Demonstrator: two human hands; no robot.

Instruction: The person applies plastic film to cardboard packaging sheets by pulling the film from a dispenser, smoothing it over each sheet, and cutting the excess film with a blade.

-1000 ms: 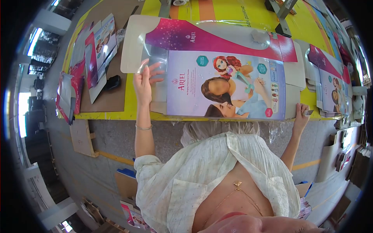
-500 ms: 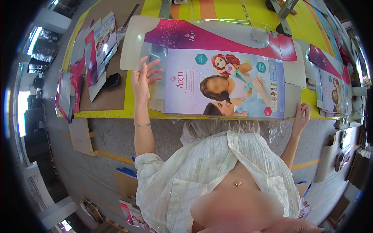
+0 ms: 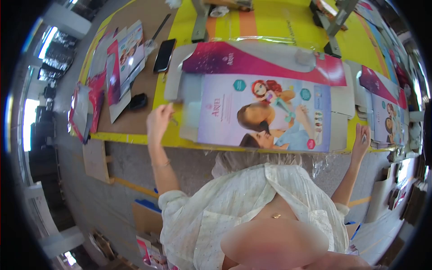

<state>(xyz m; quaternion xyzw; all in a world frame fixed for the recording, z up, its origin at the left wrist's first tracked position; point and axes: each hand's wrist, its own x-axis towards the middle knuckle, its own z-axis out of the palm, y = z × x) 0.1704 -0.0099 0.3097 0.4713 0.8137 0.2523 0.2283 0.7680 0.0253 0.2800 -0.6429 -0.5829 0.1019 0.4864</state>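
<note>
A flat, unfolded printed box (image 3: 265, 114) marked "ARIEL" lies on the table in front of me, with a doll and two people pictured on its panel. Its clear window section (image 3: 191, 105) and a pale flap are at the left end. My left hand (image 3: 160, 122) is just left of the box, apart from it, fingers loosely bent and slightly blurred, with nothing visible in them. Beyond the box's right end, my right hand (image 3: 361, 138) is closed near the table edge; a small greyish thing shows between the fingers, too small to name.
A black phone (image 3: 164, 55) and a small dark object (image 3: 138, 101) lie at the left, near more printed box pieces (image 3: 128, 56). A stack of similar boxes (image 3: 387, 112) is at the right. Metal brackets (image 3: 200, 27) stand at the back of the yellow table (image 3: 270, 27).
My left hand has come off the box's left end and moved nearer me, its fingers more bent. The box has shifted right and toward me, uncovering the phone. My right hand stays closed.
</note>
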